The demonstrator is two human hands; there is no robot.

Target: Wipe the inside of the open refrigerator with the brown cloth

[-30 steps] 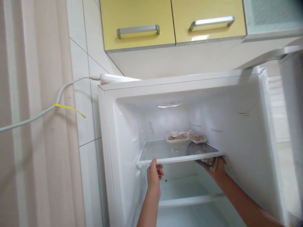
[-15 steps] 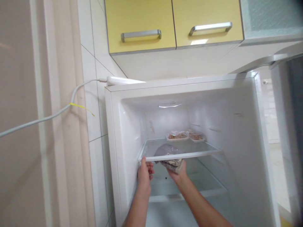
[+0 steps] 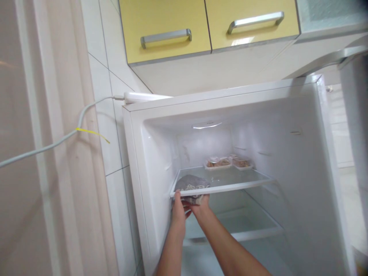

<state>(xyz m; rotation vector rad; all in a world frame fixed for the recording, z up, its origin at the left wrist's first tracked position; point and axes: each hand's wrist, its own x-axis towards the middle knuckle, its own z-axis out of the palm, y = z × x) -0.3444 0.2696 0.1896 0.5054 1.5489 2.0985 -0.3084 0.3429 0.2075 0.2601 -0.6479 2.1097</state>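
Observation:
A greyish bag with patterned contents [image 3: 192, 184] lies under the upper glass shelf [image 3: 230, 177] of the open fridge, at its left side, seen partly through the glass. My right hand [image 3: 201, 205] holds the bag from below and from the right. At the shelf's left front corner, my left hand [image 3: 179, 207] has its thumb on the white front edge, with its other fingers bent beneath, close to the bag and my right hand. Part of both hands' fingers is hidden behind the shelf edge and the bag.
Two packs of food [image 3: 218, 163] [image 3: 242, 163] sit at the back of the upper shelf. A lower shelf [image 3: 255, 234] lies beneath. A white device [image 3: 143, 97] with a cable rests on the fridge top, under yellow cabinets [image 3: 166, 23].
My right hand has moved left with the bag, to beside my left hand. My left hand stays at the shelf corner. The camera view has shifted and tilted slightly.

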